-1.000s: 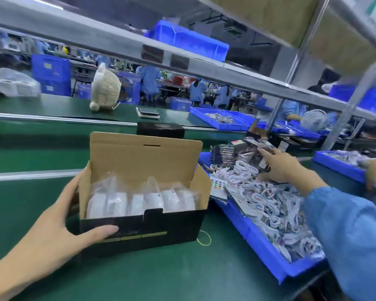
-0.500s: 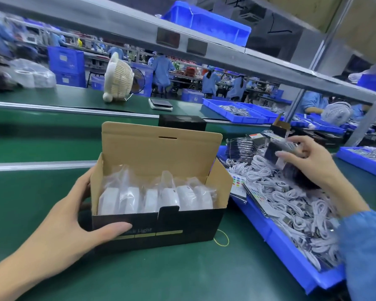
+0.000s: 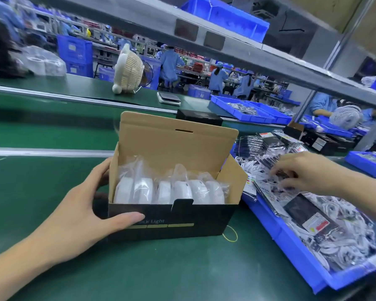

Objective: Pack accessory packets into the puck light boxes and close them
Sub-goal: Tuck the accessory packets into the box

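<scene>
The left hand (image 3: 78,205) grips the left end of the open puck light box (image 3: 172,222), thumb laid across the black front panel and fingers wrapped round the far side at the box's nine o'clock. The box stands upright on the green mat (image 3: 139,274) near the middle of the view, its brown lid flap (image 3: 178,140) raised at twelve o'clock and a row of white puck lights (image 3: 169,191) in clear bags standing on edge inside. At the box's three o'clock the right hand (image 3: 300,172) reaches down into the blue tray (image 3: 291,246), fingers curled among the accessory packets (image 3: 334,240); motion blur hides whether they pinch a packet, so I cannot tell what the hand has hold of. The tray lies just beside the box's right end flap and is heaped with white cable coils and dark packets. A yellow rubber band (image 3: 230,234) lies on the mat at the box's front right corner, about five o'clock. Behind the lid, at twelve o'clock, sits a closed black box (image 3: 199,117), and farther off at eleven o'clock a small cream desk fan (image 3: 129,69).
</scene>
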`<action>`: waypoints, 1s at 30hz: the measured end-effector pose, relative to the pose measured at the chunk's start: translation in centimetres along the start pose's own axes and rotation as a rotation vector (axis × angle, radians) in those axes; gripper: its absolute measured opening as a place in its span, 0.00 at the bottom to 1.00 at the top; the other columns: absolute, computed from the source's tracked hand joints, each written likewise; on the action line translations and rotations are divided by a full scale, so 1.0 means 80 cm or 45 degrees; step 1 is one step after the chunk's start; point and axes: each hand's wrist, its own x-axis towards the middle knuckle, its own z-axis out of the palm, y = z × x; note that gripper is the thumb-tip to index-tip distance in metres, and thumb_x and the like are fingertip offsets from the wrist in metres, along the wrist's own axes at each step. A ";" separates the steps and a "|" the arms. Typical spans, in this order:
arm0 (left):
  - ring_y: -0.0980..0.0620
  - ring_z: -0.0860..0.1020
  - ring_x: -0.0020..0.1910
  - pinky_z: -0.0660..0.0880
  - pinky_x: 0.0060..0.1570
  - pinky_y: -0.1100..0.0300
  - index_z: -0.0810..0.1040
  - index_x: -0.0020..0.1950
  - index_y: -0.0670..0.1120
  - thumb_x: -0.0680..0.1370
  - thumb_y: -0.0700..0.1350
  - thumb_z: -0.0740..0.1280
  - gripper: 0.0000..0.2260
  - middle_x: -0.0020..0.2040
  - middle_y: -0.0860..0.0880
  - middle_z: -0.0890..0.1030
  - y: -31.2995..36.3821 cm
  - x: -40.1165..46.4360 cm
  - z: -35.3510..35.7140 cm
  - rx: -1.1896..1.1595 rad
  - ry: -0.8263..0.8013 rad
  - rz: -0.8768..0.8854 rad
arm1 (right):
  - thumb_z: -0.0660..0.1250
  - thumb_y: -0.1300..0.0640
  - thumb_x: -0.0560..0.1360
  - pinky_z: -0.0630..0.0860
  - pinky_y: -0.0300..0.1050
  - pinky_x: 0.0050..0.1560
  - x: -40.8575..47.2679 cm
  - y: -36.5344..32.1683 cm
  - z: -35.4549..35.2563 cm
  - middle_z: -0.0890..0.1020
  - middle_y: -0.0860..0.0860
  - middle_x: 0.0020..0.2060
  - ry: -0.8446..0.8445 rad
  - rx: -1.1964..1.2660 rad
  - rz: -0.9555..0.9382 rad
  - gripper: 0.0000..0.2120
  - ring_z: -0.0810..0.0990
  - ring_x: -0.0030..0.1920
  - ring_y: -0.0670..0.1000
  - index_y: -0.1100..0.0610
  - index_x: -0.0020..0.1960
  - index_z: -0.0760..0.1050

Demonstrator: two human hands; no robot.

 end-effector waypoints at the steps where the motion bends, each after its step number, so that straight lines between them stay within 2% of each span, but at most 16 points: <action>1: 0.70 0.81 0.53 0.75 0.51 0.71 0.62 0.73 0.74 0.57 0.70 0.77 0.47 0.63 0.71 0.78 0.000 0.000 0.001 -0.003 0.002 0.003 | 0.76 0.54 0.71 0.72 0.43 0.41 -0.003 0.001 0.003 0.76 0.39 0.39 0.193 0.028 -0.031 0.07 0.78 0.41 0.47 0.47 0.47 0.81; 2: 0.70 0.81 0.52 0.74 0.51 0.73 0.62 0.73 0.74 0.57 0.69 0.78 0.46 0.62 0.71 0.78 0.001 0.000 0.001 -0.004 0.005 0.006 | 0.77 0.60 0.70 0.75 0.45 0.37 -0.006 0.001 0.007 0.77 0.41 0.37 0.369 0.033 -0.075 0.06 0.79 0.38 0.50 0.51 0.43 0.82; 3: 0.70 0.80 0.52 0.75 0.51 0.71 0.62 0.72 0.75 0.57 0.68 0.78 0.46 0.62 0.71 0.78 0.001 0.000 0.002 -0.005 0.007 0.007 | 0.78 0.64 0.68 0.76 0.46 0.33 -0.009 0.001 0.013 0.78 0.45 0.35 0.509 0.010 -0.131 0.07 0.79 0.35 0.52 0.54 0.40 0.82; 5: 0.71 0.80 0.53 0.74 0.53 0.67 0.62 0.72 0.75 0.56 0.68 0.78 0.46 0.62 0.72 0.78 0.002 -0.001 0.002 -0.014 0.007 0.005 | 0.78 0.69 0.64 0.75 0.47 0.24 -0.014 0.004 0.026 0.79 0.49 0.33 0.661 -0.142 -0.227 0.10 0.78 0.30 0.54 0.57 0.39 0.82; 7: 0.71 0.80 0.53 0.73 0.53 0.68 0.62 0.72 0.75 0.57 0.68 0.78 0.46 0.63 0.72 0.77 0.001 -0.002 0.002 -0.019 -0.001 0.001 | 0.76 0.71 0.64 0.74 0.48 0.21 -0.018 0.009 0.037 0.79 0.50 0.31 0.780 -0.241 -0.238 0.11 0.77 0.29 0.55 0.58 0.40 0.83; 9: 0.70 0.80 0.53 0.74 0.53 0.70 0.61 0.73 0.75 0.57 0.70 0.78 0.47 0.63 0.72 0.77 0.002 -0.001 0.001 -0.018 -0.007 -0.003 | 0.73 0.68 0.70 0.75 0.48 0.24 -0.022 0.012 0.040 0.80 0.50 0.31 1.002 -0.096 -0.098 0.06 0.78 0.29 0.53 0.58 0.41 0.83; 10: 0.70 0.81 0.53 0.74 0.52 0.73 0.61 0.73 0.74 0.56 0.71 0.78 0.47 0.63 0.71 0.77 0.002 -0.001 0.001 -0.021 -0.007 -0.002 | 0.70 0.66 0.73 0.77 0.48 0.27 -0.025 0.010 0.037 0.80 0.50 0.31 1.134 0.159 0.048 0.05 0.77 0.29 0.49 0.58 0.42 0.83; 12: 0.69 0.81 0.53 0.70 0.50 0.80 0.62 0.73 0.74 0.55 0.74 0.77 0.48 0.63 0.71 0.78 0.002 0.000 0.001 -0.023 0.000 -0.001 | 0.68 0.66 0.75 0.81 0.43 0.36 -0.028 0.004 0.024 0.78 0.50 0.28 1.273 1.003 0.419 0.06 0.75 0.26 0.44 0.58 0.43 0.82; 14: 0.70 0.81 0.53 0.69 0.48 0.82 0.62 0.72 0.74 0.56 0.73 0.77 0.47 0.61 0.71 0.79 0.001 0.001 0.001 -0.017 0.010 -0.001 | 0.69 0.67 0.75 0.83 0.44 0.41 -0.028 0.000 0.007 0.79 0.50 0.29 1.128 1.789 0.668 0.06 0.75 0.24 0.44 0.58 0.43 0.80; 16: 0.69 0.81 0.52 0.69 0.48 0.82 0.63 0.72 0.74 0.57 0.70 0.78 0.46 0.61 0.71 0.79 0.001 0.001 0.002 -0.012 0.008 -0.003 | 0.69 0.66 0.75 0.83 0.44 0.43 -0.028 0.001 -0.006 0.78 0.49 0.35 0.994 2.288 0.883 0.04 0.74 0.24 0.42 0.58 0.46 0.78; 17: 0.69 0.81 0.52 0.69 0.48 0.81 0.63 0.72 0.74 0.57 0.69 0.78 0.46 0.61 0.70 0.79 0.002 0.001 0.003 -0.013 0.008 -0.004 | 0.69 0.64 0.75 0.83 0.43 0.45 -0.029 0.000 -0.011 0.76 0.48 0.37 1.000 2.501 0.963 0.04 0.73 0.25 0.41 0.58 0.49 0.77; 19: 0.69 0.81 0.53 0.69 0.49 0.81 0.63 0.72 0.74 0.56 0.71 0.78 0.47 0.62 0.70 0.79 0.004 0.001 0.002 -0.025 0.005 -0.013 | 0.67 0.62 0.76 0.81 0.38 0.45 -0.033 0.001 -0.010 0.76 0.47 0.34 1.108 2.846 0.977 0.08 0.72 0.25 0.40 0.57 0.54 0.73; 21: 0.70 0.80 0.54 0.71 0.52 0.78 0.63 0.72 0.74 0.56 0.73 0.77 0.47 0.62 0.71 0.79 0.006 -0.001 0.002 -0.035 -0.005 -0.013 | 0.62 0.65 0.76 0.78 0.34 0.44 -0.038 -0.002 -0.002 0.79 0.47 0.32 1.227 3.070 0.764 0.11 0.71 0.26 0.40 0.57 0.58 0.71; 24: 0.69 0.80 0.54 0.73 0.54 0.65 0.60 0.73 0.75 0.57 0.69 0.78 0.47 0.63 0.71 0.78 0.008 -0.002 0.003 -0.027 -0.015 -0.007 | 0.54 0.70 0.76 0.77 0.32 0.41 -0.039 -0.012 0.007 0.84 0.51 0.46 1.270 3.070 0.440 0.17 0.77 0.36 0.41 0.55 0.56 0.73; 27: 0.70 0.80 0.54 0.72 0.55 0.64 0.60 0.73 0.75 0.58 0.67 0.78 0.47 0.63 0.72 0.78 0.008 -0.002 0.002 -0.024 -0.015 -0.024 | 0.53 0.74 0.76 0.75 0.28 0.39 -0.036 -0.024 0.005 0.82 0.50 0.58 1.144 2.797 0.268 0.20 0.82 0.43 0.43 0.51 0.47 0.73; 30: 0.70 0.80 0.54 0.71 0.55 0.64 0.60 0.73 0.75 0.58 0.67 0.77 0.46 0.62 0.72 0.78 0.011 -0.003 0.003 -0.019 -0.021 -0.026 | 0.55 0.76 0.75 0.77 0.30 0.43 -0.037 -0.033 -0.004 0.81 0.52 0.61 1.066 2.606 0.174 0.21 0.84 0.51 0.48 0.50 0.46 0.73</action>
